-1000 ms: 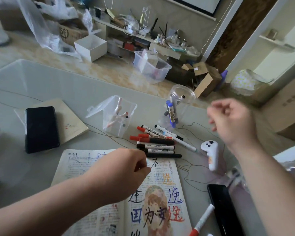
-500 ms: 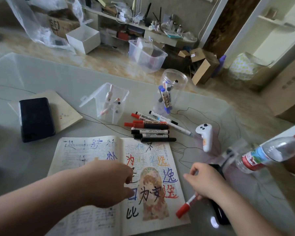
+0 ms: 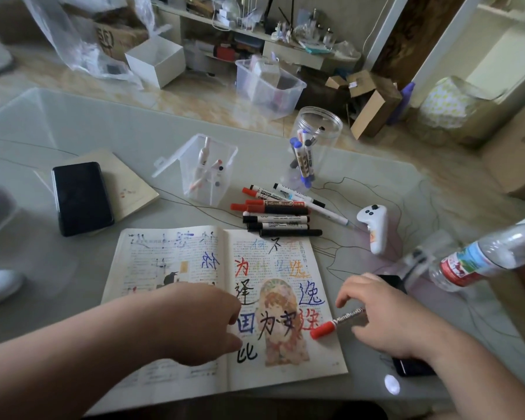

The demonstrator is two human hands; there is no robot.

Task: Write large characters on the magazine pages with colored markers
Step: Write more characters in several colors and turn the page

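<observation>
At the right edge of the open magazine [image 3: 170, 262], the right hand [image 3: 385, 319] pinches a red-capped whiteboard marker [image 3: 335, 324] between thumb and curled fingers, its capped end reaching in over the magazine's right page beside a large red character. The left hand [image 3: 200, 322] rests across the magazine's middle fold, knuckles up and fingers bent toward the paper; whether they hold anything cannot be told. Both pages carry big handwritten characters in red, blue, black and orange over the print, some around a drawn figure on the right page. Just past the magazine's top edge lies a loose heap of markers [image 3: 276, 213], red-capped and black-capped. Further beyond that edge stand a clear plastic box [image 3: 209, 174] and a clear jar [image 3: 315, 137], each with markers inside. To the magazine's right lie a white controller [image 3: 375, 228] and a tilted water bottle [image 3: 482, 259]; to its upper left, a black phone [image 3: 81, 197] sits on a booklet [image 3: 131, 189].
</observation>
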